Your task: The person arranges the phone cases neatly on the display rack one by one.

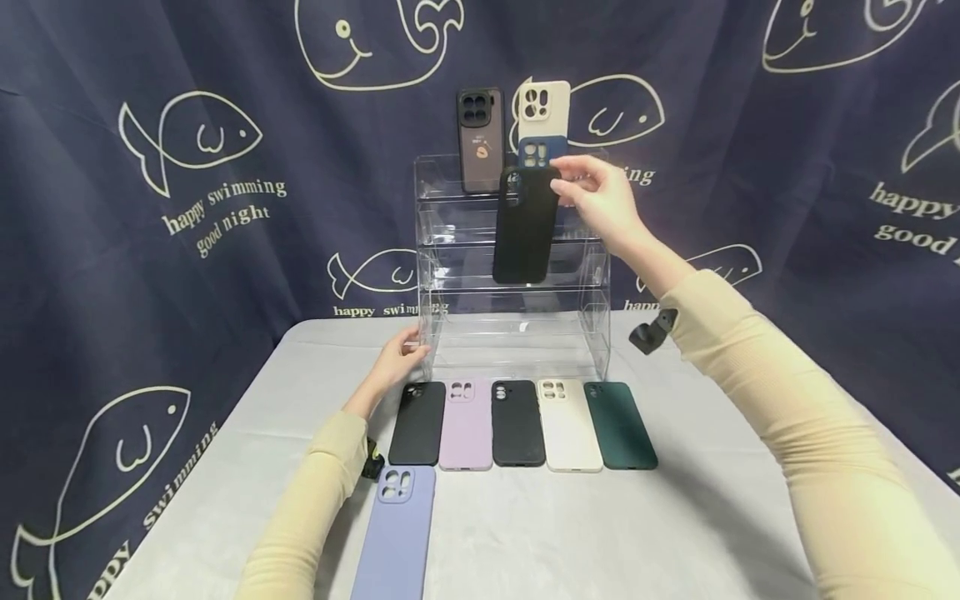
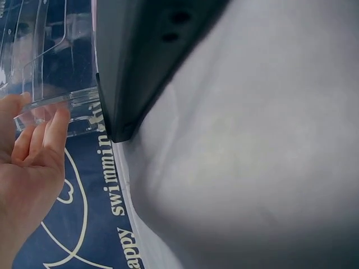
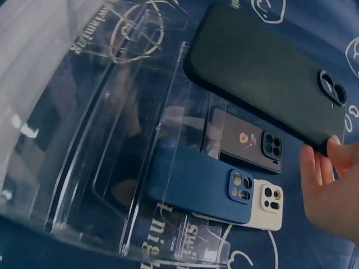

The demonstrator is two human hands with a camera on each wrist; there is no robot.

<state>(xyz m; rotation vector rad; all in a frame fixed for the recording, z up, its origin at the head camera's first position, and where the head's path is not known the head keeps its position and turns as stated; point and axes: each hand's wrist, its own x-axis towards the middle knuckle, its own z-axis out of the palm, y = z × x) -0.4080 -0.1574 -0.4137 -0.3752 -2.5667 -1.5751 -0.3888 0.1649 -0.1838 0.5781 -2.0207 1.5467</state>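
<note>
My right hand (image 1: 596,196) pinches a black phone case (image 1: 525,233) by its upper right corner. The case is upright in front of the clear tiered display stand (image 1: 517,342); its two round camera holes show in the right wrist view. Behind it, a blue phone case (image 3: 196,182) and a white phone case (image 1: 551,117) stand overlapping on the upper tiers. A dark phone case (image 1: 480,150) with a small print leans to their left on the top tier. With thumb and fingers, my left hand (image 2: 33,174) grips the stand's lower left edge.
Before the stand lies a row of phone cases: black (image 1: 417,425), lilac (image 1: 467,429), another black (image 1: 517,425), cream (image 1: 572,429) and dark green (image 1: 621,425). A periwinkle phone case (image 1: 397,542) lies nearer, beside the left forearm. A navy curtain (image 1: 262,350) with fish drawings hangs behind the table.
</note>
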